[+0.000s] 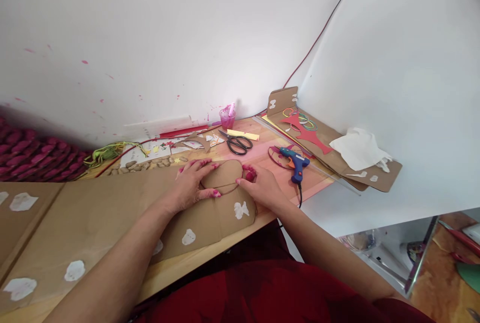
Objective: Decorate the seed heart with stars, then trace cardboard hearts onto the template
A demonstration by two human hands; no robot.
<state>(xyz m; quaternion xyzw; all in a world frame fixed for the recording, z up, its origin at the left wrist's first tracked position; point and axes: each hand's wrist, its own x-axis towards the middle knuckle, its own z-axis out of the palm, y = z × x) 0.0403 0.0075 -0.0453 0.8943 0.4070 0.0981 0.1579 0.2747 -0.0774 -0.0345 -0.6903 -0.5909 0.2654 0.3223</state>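
Note:
A small rounded cardboard piece (223, 174) lies over the right end of a long cardboard sheet (112, 203) spread along the table. My left hand (191, 185) grips the piece's left side, fingers at its far edge and thumb at the near edge. Pink stains mark those fingertips. At the right edge, my right hand (262, 187) pinches the piece between thumb and fingers. White paper-like patches (188, 236) are stuck on the sheet. To the right of my hands lies a blue glue gun (298, 163). Black-handled scissors (238, 144) rest just beyond the piece.
A pink-stained cup (227, 117) stands against the wall. Peanut-like pieces (161, 162), paper scraps and green yarn (112, 153) line the back. More cardboard (386, 175) with red paper (309, 135) and a white cloth (360, 148) sits at right. Dark pink stacked forms (37, 155) are at left.

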